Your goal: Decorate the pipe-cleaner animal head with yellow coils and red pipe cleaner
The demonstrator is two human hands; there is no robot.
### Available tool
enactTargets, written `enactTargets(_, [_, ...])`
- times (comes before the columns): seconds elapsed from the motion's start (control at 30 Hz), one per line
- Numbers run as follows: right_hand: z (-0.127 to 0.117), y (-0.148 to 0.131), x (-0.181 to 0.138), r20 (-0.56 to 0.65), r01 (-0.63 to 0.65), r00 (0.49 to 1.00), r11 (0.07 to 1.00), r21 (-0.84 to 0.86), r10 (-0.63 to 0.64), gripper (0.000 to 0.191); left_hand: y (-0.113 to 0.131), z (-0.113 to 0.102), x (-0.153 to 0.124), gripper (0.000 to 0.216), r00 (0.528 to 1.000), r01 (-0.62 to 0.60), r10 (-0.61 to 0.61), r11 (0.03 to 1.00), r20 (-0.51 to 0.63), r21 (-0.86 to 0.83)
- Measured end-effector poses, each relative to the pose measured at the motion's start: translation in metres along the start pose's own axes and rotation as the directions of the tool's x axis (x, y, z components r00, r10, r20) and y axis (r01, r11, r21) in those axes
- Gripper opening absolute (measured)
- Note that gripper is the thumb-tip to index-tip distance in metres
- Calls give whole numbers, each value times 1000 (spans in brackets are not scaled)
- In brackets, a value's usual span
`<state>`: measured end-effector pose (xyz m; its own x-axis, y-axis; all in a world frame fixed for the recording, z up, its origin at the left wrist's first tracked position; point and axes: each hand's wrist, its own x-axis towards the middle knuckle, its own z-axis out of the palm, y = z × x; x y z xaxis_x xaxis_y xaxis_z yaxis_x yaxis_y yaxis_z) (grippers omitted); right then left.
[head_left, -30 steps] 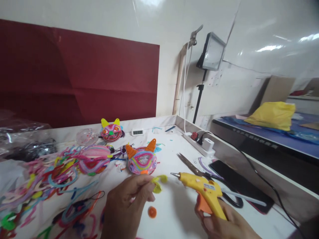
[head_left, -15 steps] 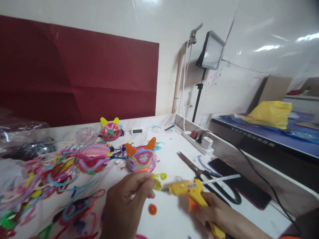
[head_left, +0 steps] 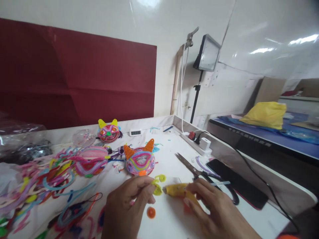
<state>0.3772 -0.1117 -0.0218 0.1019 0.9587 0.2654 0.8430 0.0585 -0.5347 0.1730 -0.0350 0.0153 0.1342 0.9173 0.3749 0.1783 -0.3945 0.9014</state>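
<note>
My left hand (head_left: pixel 127 205) pinches a small curled yellow pipe-cleaner piece (head_left: pixel 158 184) above the white table (head_left: pixel 169 219). My right hand (head_left: pixel 214 212) is wrapped round a yellow glue gun (head_left: pixel 175 190), whose metal tip touches or nearly touches the yellow piece. A small orange coil (head_left: pixel 151 212) lies on the table just below my left fingers. Beyond the hands sits a striped pipe-cleaner ball with orange ears (head_left: pixel 140 160).
Loose coloured pipe cleaners (head_left: pixel 50 179) cover the left side. Another ball with yellow ears (head_left: pixel 108 131) and a pink one (head_left: pixel 91 161) stand further back. Scissors (head_left: pixel 194 167), a black phone (head_left: pixel 236 182) and a power strip (head_left: pixel 199 144) lie at the right. A raised ledge edges the table's right side.
My right hand swung the glue gun left and lowered it until its tip reached the yellow piece. My left hand stayed nearly still.
</note>
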Motion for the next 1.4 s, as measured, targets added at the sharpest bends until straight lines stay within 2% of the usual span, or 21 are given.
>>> enactTargets(0.07, [-2,-21,4,-5,36,999,972,230,-36,19,-2,0,-1,12,999,-43,42,999,34,30])
enactTargets(0.17, [1,-50,11,7,-68,997,831,552,76,19,-5,0,-2,12,995,-92,88,993,49,73])
enactTargets(0.23, [7,-63,15,56,-127,991,702,701,123,25,-6,0,-3,12,995,-94,91,992,34,86])
enactTargets(0.3, [11,-70,18,74,-147,987,619,772,142,30,-7,0,-3,11,995,-94,91,992,37,87])
enactTargets(0.4, [16,-73,19,29,-121,987,614,780,157,35,-9,0,-3,12,991,-119,114,989,66,83])
enactTargets(0.5, [17,-71,18,-19,-89,988,665,741,154,34,-11,0,-2,11,982,-167,157,982,105,88])
enactTargets(0.73, [20,-69,16,-167,4,977,768,640,134,28,-10,-1,-1,11,961,-262,250,959,119,105])
enactTargets(0.93, [23,-67,16,-197,30,973,781,624,120,27,-12,-3,0,12,934,-345,321,923,158,167])
enactTargets(1.13, [26,-68,17,-179,-2,969,727,686,172,25,-13,-3,-1,12,942,-318,293,936,163,154])
enactTargets(1.27, [27,-67,18,-132,-36,966,625,779,220,24,-9,-2,-1,14,959,-259,238,957,156,132])
enactTargets(1.4, [27,-65,21,-76,-49,976,546,836,204,26,-7,0,-2,16,969,-211,189,968,162,135])
